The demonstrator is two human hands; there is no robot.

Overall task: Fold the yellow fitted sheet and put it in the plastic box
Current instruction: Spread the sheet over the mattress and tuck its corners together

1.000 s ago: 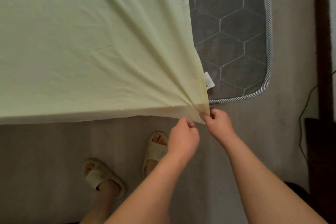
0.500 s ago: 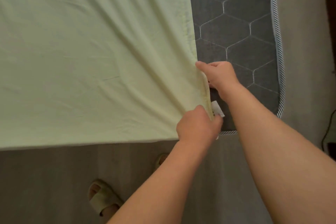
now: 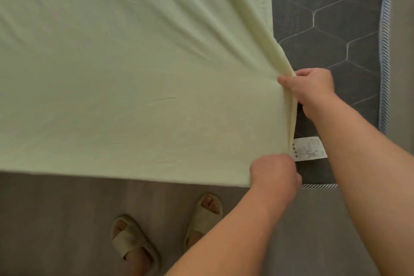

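On the grey quilted mattress (image 3: 336,40), at its near right corner: holds the yellow fitted sheet (image 3: 134,74), spread wide, overhanging the near edge above the wooden floor (image 3: 56,219) and leaving a strip of mattress bare on the right. Pinches the gathered side hem with the right hand (image 3: 313,92), thumb on top, taut creases fanning out from that point. Curls the left hand (image 3: 275,177) round the same hem nearer the corner, just beside a white care label (image 3: 308,149); fingertips hidden, so that grip judged rather than seen. Keeps the hands apart along the one edge. Looks light, thin and limp: drapes, wrinkles, probably slides readily over the mattress, offers no stiffness to keep a fold. Likely bunches and pulls back at the elastic hem. Best taken at the seamed corners and along the hem, not mid-panel.
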